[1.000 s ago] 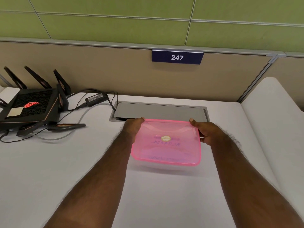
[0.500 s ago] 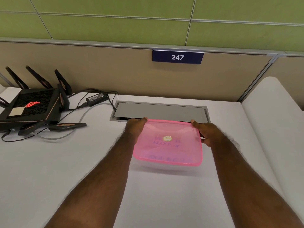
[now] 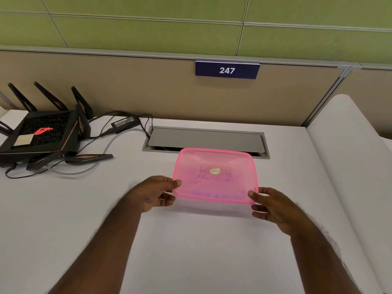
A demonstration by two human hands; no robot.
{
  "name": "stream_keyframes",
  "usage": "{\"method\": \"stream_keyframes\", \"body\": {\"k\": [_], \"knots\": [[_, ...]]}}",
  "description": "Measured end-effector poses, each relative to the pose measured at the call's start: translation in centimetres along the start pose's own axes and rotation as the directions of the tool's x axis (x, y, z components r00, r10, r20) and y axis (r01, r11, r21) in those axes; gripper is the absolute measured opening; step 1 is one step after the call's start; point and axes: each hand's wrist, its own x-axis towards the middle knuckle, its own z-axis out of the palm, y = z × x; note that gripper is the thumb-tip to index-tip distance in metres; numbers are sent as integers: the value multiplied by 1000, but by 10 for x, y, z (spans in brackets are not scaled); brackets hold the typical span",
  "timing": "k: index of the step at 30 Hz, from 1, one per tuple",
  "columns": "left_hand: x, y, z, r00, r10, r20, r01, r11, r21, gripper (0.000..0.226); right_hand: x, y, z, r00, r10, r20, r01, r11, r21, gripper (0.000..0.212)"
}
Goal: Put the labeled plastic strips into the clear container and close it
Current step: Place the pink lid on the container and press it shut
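A clear container with a translucent pink lid point(image 3: 216, 177) sits on the white desk, the lid lying over it. Faint purple lettering of the strips point(image 3: 213, 178) shows through the lid, and a small gold sticker point(image 3: 215, 171) marks its middle. My left hand point(image 3: 154, 194) touches the container's near left corner, thumb on the lid's edge and fingers below. My right hand point(image 3: 273, 206) is at the near right corner, thumb at the rim. Whether the lid is snapped down all round cannot be told.
A black router with antennas point(image 3: 42, 134), its power brick point(image 3: 125, 124) and cables lie at the left. A grey cable hatch point(image 3: 205, 139) is set in the desk just behind the container. A beige partition with a "247" sign point(image 3: 227, 70) stands at the back, a white raised surface point(image 3: 347, 166) at the right.
Both hands have slid from the container's far corners back to its near corners. The container itself has stayed in place.
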Motion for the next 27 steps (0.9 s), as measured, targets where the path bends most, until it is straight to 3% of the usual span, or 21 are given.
{"method": "stream_keyframes", "body": {"k": [4,8,27], "knots": [[-6,-14,1,1000,16,-8,-17,985,-169,22,-1,7,2,999,21,33,-27,983,183,30],[-5,-15,4,1000,8,-19,-12,970,-242,21,-1,8,4,998,50,23,-55,949,310,29],[-1,-18,11,997,16,-70,-36,955,-294,11,1,8,9,999,54,2,-51,929,366,33]]}}
